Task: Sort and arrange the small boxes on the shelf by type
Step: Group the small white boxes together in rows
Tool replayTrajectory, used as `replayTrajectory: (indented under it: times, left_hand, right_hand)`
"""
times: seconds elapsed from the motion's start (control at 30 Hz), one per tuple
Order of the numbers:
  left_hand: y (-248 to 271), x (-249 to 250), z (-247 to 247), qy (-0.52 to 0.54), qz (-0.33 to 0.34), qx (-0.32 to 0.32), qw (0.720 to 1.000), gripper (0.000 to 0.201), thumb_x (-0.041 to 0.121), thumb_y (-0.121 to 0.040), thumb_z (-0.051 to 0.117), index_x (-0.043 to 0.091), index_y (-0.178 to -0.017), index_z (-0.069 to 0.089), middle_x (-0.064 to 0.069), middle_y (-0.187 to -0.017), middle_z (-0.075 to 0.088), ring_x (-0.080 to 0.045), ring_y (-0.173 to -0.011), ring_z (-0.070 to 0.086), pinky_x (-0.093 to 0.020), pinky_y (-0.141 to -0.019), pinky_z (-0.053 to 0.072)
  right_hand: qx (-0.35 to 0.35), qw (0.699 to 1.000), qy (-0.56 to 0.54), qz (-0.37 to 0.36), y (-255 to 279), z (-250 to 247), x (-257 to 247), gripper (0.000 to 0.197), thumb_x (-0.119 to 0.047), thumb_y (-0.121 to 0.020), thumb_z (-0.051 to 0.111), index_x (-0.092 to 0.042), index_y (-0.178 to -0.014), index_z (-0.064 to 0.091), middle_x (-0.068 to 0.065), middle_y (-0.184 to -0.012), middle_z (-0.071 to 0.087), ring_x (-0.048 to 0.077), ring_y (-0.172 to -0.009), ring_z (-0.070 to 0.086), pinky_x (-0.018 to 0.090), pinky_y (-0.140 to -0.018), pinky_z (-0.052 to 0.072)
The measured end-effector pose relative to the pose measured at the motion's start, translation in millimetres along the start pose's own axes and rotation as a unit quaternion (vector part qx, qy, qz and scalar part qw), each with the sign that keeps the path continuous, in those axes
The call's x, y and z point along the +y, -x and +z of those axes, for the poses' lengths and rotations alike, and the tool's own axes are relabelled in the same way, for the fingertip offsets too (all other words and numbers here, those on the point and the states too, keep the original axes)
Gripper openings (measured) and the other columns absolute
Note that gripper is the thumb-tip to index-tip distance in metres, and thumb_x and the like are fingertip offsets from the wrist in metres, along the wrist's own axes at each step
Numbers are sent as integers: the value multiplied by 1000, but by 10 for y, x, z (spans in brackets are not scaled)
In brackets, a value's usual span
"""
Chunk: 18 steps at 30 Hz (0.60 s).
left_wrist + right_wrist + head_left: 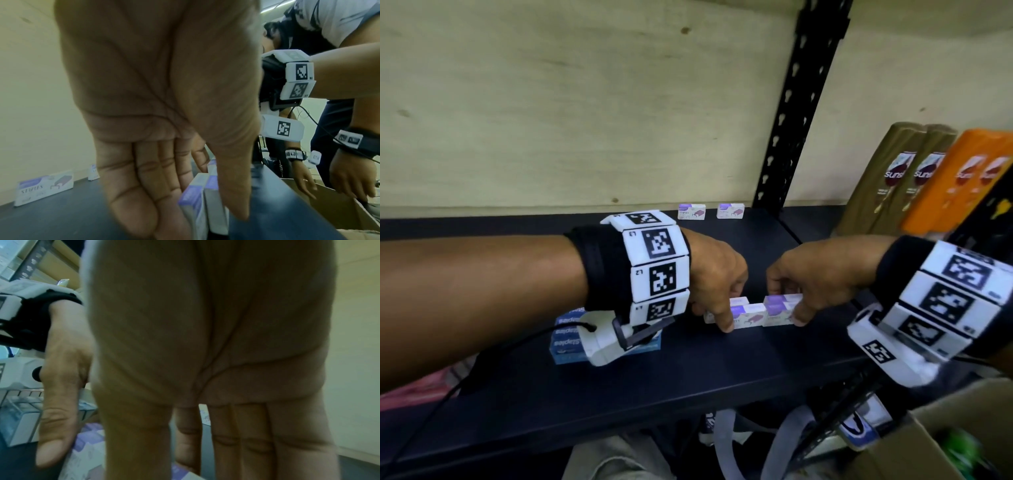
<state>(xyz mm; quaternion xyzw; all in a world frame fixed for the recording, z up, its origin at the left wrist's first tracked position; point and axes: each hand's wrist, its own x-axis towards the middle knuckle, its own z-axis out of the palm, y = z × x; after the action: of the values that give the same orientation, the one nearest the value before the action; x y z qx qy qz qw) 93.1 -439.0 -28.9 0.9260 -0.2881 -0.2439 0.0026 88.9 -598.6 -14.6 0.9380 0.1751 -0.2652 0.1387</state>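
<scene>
Cardboard staple boxes [753, 313], rectangular, pinched between left hand [717, 277] and right hand [822, 274] on matte shelf [654, 370].

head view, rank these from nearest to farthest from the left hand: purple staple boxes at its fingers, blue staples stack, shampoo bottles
1. Purple staple boxes: at the left hand's fingertips.
2. Blue staples stack: under its wrist, to the left.
3. Shampoo bottles: far right, at the shelf's back.
</scene>
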Motion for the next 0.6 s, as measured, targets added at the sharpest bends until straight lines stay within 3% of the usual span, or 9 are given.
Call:
replayTrajectory:
  times: [0.2, 0.33, 0.6]
  left_hand:
    - [-26, 56, 6, 11, 12, 19, 1000, 35, 45, -83, 72, 21, -107, 65, 3, -88, 75, -12, -84, 68, -22, -62, 48]
    - [-39, 100, 17, 14, 14, 28, 999, 33, 45, -85, 70, 23, -108, 64, 4, -89, 74, -12, -84, 68, -23, -65, 49]
    - [-21, 31, -10, 14, 17, 20, 1000, 40, 56, -79, 70, 28, -107, 64, 6, -96, 74, -9, -88, 68, -26, -80, 54]
  right_hand:
    - [16, 1000, -1, -4, 15, 16, -28, 39, -34, -80, 79, -33, -115, 61, -8, -104, 71, 11, -92, 65, 23, -70, 48]
    - [23, 1000, -7, -15, 45, 17, -37, 41, -32, -81, 78, -32, -118, 61, -11, -106, 66, 12, -95, 63, 29, -82, 53]
    - [-6, 999, -39, -5, 115, -76, -12, 44, -32, -78, 81, -34, -116, 60, -13, -107, 66, 7, -93, 61, 26, -82, 49]
